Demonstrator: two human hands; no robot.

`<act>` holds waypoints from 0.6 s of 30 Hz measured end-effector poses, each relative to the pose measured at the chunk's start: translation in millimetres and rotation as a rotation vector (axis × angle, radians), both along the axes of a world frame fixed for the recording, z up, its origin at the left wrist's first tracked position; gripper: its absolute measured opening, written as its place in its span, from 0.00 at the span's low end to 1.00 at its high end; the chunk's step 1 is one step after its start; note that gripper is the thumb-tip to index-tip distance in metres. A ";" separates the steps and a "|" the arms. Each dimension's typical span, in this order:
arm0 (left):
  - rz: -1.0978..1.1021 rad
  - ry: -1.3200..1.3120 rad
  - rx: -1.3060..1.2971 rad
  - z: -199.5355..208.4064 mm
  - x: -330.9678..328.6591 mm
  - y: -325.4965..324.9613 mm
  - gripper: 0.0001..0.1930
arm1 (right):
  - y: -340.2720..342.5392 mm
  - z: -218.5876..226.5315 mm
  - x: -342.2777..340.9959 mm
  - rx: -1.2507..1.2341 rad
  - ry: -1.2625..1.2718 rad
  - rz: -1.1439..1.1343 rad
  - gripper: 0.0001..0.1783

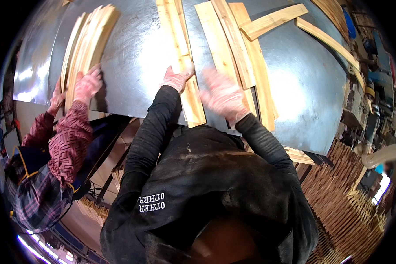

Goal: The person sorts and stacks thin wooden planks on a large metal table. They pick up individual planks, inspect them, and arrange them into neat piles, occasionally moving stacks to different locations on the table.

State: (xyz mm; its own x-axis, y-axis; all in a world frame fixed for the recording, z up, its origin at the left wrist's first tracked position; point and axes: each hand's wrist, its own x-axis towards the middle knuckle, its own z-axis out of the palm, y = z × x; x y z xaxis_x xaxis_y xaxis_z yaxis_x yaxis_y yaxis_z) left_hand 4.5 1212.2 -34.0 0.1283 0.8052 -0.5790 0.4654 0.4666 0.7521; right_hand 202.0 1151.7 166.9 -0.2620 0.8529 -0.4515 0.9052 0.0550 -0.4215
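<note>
Steel tabletop (136,57): left hand (177,78) fingers press flat on wooden slat (187,66); right hand (223,94) spread beside it.

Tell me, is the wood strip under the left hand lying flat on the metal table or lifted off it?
Lying flat. The strip rests along the metal table, the left hand pressing on it.

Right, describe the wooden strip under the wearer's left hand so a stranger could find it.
On the grey sheet-metal table, several pale wooden strips lie side by side. The long pale wooden strip runs from the far edge to the near edge under the left hand. Unlike its neighbours, it overhangs the near edge.
</note>
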 end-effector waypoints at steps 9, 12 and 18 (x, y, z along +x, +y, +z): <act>-0.189 0.068 0.169 -3.9 46.0 -10.1 0.40 | -17.3 -54.7 139.1 0.241 0.285 -0.726 0.22; 0.251 -0.336 0.015 45.2 74.0 -23.3 0.36 | -59.8 -90.3 96.2 0.463 -0.086 -0.329 0.17; 0.342 -0.318 0.050 36.1 99.8 -34.3 0.33 | -112.9 -71.4 69.8 0.543 0.194 -0.270 0.37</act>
State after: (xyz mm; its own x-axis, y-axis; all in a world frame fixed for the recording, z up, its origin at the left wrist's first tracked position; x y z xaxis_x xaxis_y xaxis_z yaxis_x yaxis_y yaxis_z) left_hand 104.3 1177.9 2.1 0.0153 0.8579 -0.5136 0.0342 0.5129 0.8577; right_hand 271.8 1038.7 95.5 -0.0393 0.9944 0.0977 0.8268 0.0872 -0.5557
